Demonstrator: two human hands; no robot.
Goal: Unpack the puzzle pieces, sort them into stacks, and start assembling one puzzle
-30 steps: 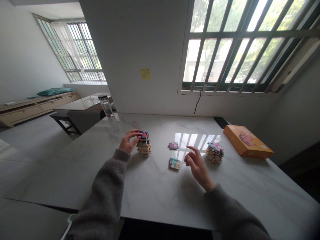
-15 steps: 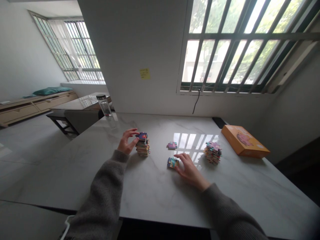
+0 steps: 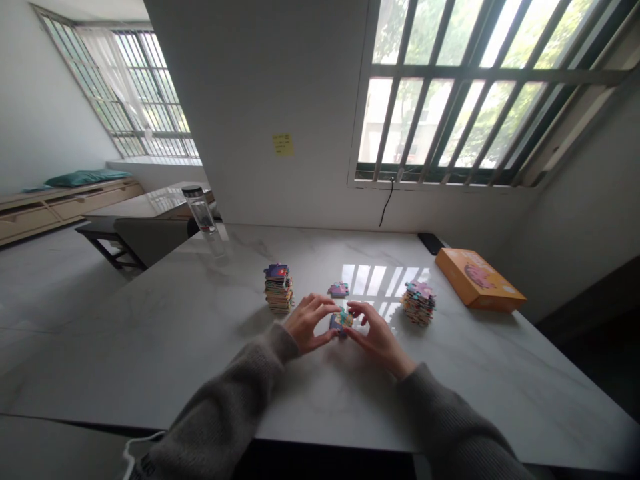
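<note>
Head view: the left hand and right hand meet near the middle of the desk, their fingertips pinching small jigsaw pieces from either side, partly hidden between them. The pieces look light and stiff, probably pressed card, with thin tabs that could bend if forced. The smooth, stone-like top offers little purchase, so they seem best held by their edges between fingertips and thumb. A tall stack of pieces stands just left of the hands, and a second stack stands to their right. A single pink piece lies just beyond them, and an orange box rests near the desk's far right corner.
</note>
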